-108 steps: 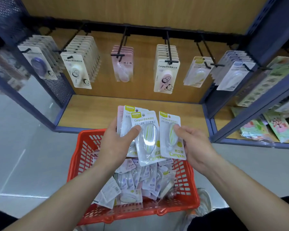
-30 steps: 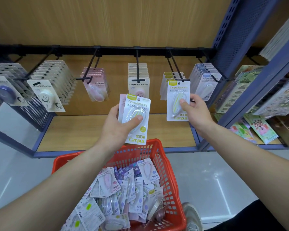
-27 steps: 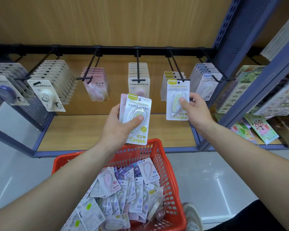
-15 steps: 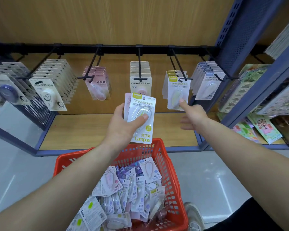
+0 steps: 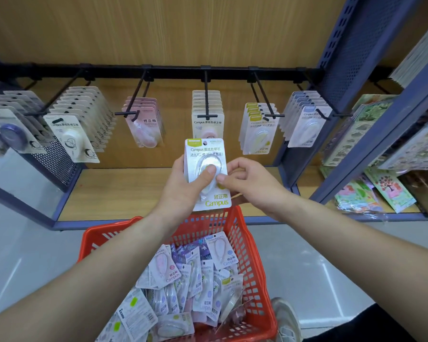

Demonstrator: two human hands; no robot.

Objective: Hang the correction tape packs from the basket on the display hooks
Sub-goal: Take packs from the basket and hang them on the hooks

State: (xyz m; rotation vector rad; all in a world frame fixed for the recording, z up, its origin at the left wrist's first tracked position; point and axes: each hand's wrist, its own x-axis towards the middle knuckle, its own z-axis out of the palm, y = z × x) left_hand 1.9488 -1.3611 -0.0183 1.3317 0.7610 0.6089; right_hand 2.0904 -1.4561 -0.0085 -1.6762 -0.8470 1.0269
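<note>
My left hand [image 5: 183,191] grips a small stack of correction tape packs; the front one is a green-labelled pack [image 5: 206,154] held upright, thumb on its blister. My right hand [image 5: 250,181] pinches the right edge of that pack with thumb and curled fingers. Below, the red basket [image 5: 255,267] holds several loose packs [image 5: 193,280]. Behind my hands, black display hooks run along a rail; the green-pack hook [image 5: 269,112] carries several matching packs [image 5: 257,129].
Other hooks hold pink packs [image 5: 146,124], cream packs [image 5: 208,112], blue packs [image 5: 307,124] and white packs [image 5: 79,124] at left. A wooden shelf [image 5: 121,191] lies under the hooks. Blue uprights [image 5: 344,58] and sticker sheets [image 5: 381,193] stand at right.
My right hand hung its green pack on the hook, let go, then came back left and took hold of the front pack in my left hand.
</note>
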